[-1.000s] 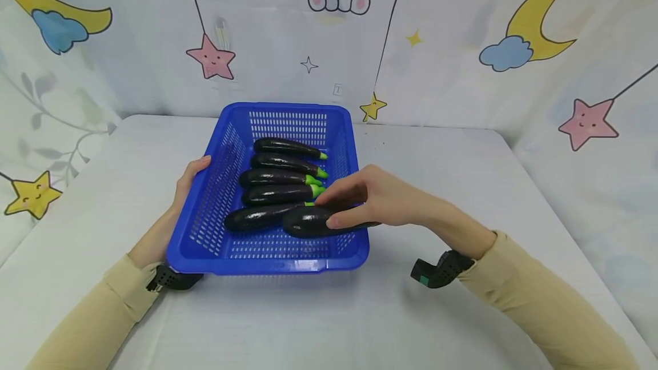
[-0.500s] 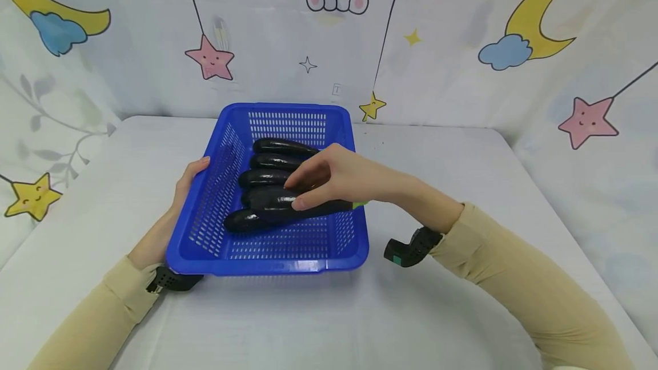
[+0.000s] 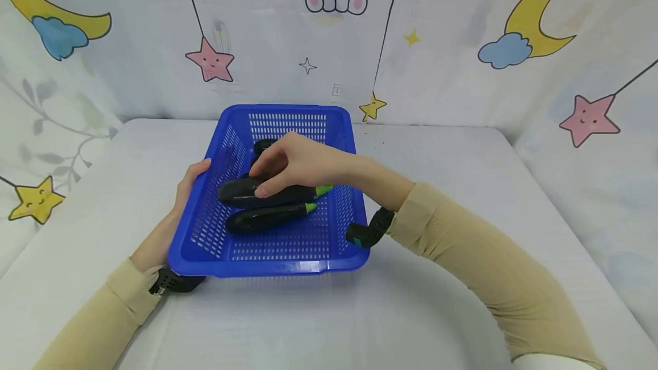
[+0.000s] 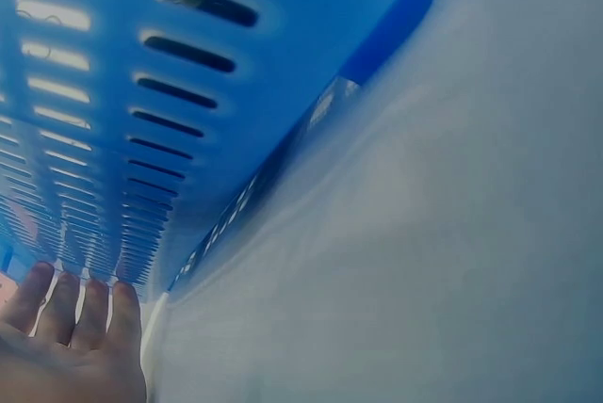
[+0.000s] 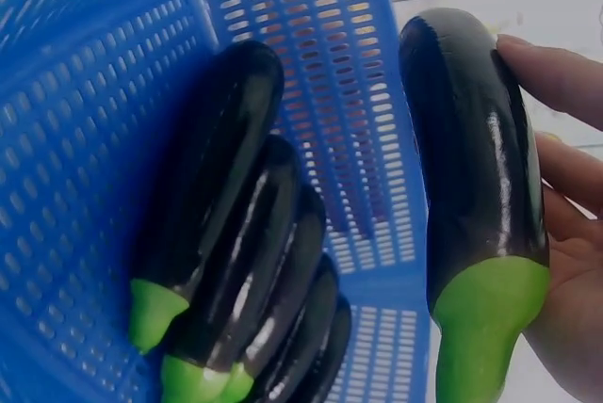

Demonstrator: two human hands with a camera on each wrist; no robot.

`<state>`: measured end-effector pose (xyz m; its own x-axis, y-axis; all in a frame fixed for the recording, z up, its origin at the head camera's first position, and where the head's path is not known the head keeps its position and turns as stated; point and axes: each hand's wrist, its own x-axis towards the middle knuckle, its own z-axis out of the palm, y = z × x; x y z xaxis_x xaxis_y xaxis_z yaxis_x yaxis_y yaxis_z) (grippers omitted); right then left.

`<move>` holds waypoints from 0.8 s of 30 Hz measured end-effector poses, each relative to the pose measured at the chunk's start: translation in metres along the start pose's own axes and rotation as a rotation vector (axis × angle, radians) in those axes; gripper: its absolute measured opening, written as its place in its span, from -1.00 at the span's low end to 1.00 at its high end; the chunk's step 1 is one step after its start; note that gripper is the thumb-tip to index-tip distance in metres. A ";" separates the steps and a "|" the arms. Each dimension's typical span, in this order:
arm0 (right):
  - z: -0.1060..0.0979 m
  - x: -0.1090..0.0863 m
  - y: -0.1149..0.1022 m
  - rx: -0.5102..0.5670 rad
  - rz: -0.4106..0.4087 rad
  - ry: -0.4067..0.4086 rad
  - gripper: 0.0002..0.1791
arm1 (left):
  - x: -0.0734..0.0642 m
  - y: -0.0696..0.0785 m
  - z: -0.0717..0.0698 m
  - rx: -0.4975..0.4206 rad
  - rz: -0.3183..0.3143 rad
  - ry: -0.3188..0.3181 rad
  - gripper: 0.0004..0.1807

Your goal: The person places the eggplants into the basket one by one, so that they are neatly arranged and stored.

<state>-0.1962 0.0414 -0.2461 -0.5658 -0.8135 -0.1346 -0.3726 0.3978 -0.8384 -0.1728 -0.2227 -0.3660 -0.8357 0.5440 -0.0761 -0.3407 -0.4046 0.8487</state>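
My right hand pinches a glossy dark eggplant with a green stem end, holding it above the others in the blue basket. In the right wrist view the thumb and fingers are on one side of the held eggplant. Below lie several more eggplants; the nearest eggplant shows fully, while the right hand covers most of the farther ones in the head view. My left hand touches the basket's left side from outside. The left wrist view shows its fingers extended along the slotted wall.
The basket stands on a white-covered table. A white cloth backdrop with printed moons and stars rises behind it. Black wrist cameras are strapped on both wrists, the right camera hanging over the basket's right rim.
My right hand has carried the eggplant leftward and away from me, from over the basket's near right side to over the row of eggplants. The left hand and basket have stayed in place.
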 end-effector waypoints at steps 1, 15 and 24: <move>0.001 0.003 0.001 -0.005 0.003 -0.002 -0.58 | 0.000 0.000 0.000 -0.002 -0.004 -0.005 -0.46; 0.028 0.026 0.017 -0.046 0.044 -0.076 -0.62 | -0.001 -0.001 0.000 0.167 -0.059 0.096 -0.20; 0.043 0.027 0.028 -0.045 0.044 -0.151 -0.63 | -0.001 -0.001 -0.001 0.181 -0.036 0.076 -0.22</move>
<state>-0.1900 0.0127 -0.2958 -0.4669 -0.8479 -0.2513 -0.3846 0.4506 -0.8057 -0.1723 -0.2235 -0.3668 -0.8567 0.4960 -0.1420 -0.2939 -0.2431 0.9244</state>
